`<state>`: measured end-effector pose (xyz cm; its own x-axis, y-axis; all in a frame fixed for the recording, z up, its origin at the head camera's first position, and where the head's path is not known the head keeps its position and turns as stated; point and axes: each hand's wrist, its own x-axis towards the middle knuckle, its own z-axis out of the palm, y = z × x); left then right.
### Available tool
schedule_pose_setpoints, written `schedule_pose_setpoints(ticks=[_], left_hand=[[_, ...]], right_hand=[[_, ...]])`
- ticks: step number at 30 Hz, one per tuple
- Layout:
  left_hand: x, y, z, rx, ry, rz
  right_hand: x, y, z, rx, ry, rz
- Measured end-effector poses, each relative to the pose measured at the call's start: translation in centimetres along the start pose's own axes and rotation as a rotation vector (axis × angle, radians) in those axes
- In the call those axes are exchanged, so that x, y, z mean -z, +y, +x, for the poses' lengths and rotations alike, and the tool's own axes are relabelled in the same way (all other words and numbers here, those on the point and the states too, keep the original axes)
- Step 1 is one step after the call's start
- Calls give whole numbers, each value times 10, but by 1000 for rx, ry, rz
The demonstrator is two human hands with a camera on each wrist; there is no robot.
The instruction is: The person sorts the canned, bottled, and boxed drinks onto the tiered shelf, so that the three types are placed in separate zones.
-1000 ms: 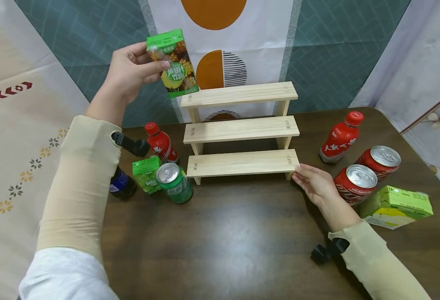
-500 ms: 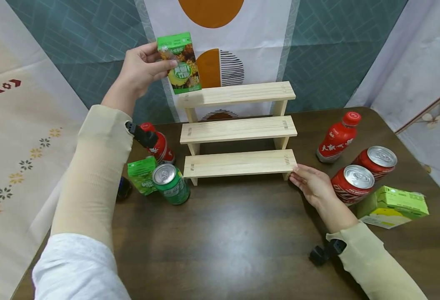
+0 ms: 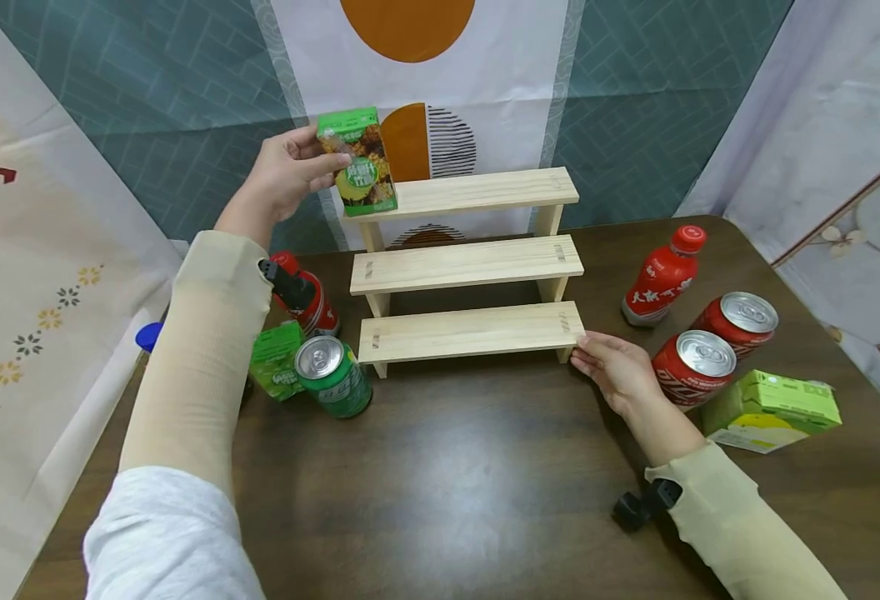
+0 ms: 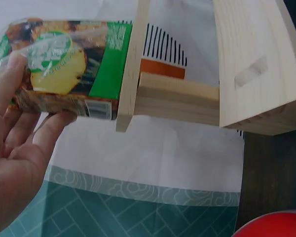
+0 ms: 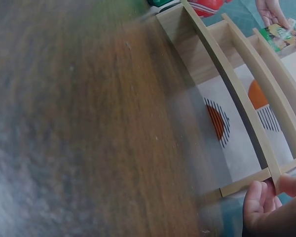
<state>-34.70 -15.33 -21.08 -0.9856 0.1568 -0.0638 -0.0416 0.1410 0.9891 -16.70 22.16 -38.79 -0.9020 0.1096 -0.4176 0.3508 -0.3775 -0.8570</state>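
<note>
Head view: the left hand [image 3: 286,179] has its fingers closed on a green printed carton [image 3: 361,167], its base at the left end of the top shelf [image 3: 485,192], just beyond those fingers. The right hand [image 3: 620,375] pinches the lowest shelf [image 3: 470,332] at its right end; right of its fingers, red cans [image 3: 691,371] stand on the worktop [image 3: 447,508]

A dark brown wooden table [image 3: 440,517] with a rounded far corner stands before me, a soft white glare [image 3: 466,467] pooled on its top. Behind it hangs a teal, brick-patterned cloth [image 3: 657,83], split by a white fabric panel [image 3: 511,50] printed with orange and black-striped circles. Leftward drapes a cream cloth [image 3: 20,275] with yellow and grey flowers; rightward, a whitish, blossom-printed one [image 3: 845,100].
</note>
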Motion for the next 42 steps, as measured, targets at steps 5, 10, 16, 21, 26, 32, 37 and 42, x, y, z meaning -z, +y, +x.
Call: schedule_pose_setpoints(ticks=[5, 10, 16, 21, 26, 32, 37, 42], left_hand=[[-1, -3, 1, 11, -17, -28], [-1, -1, 2, 4, -17, -35], [4, -1, 2, -5, 6, -68], [3, 0, 1, 4, 6, -57], [4, -1, -4, 14, 16, -40], [12, -4, -22, -23, 7, 117], [26, -11, -47, -117, 3, 201], [26, -24, -80, -251, -8, 53]], right_hand=[[2, -1, -1, 8, -11, -11], [3, -1, -1, 27, -18, 12], [-1, 1, 0, 33, -9, 20], [-1, -1, -1, 14, 6, 13], [1, -1, -1, 4, 7, 18], [1, -2, -3, -11, 11, 24], [0, -2, -4, -6, 9, 54], [-1, -2, -5, -7, 27, 80]])
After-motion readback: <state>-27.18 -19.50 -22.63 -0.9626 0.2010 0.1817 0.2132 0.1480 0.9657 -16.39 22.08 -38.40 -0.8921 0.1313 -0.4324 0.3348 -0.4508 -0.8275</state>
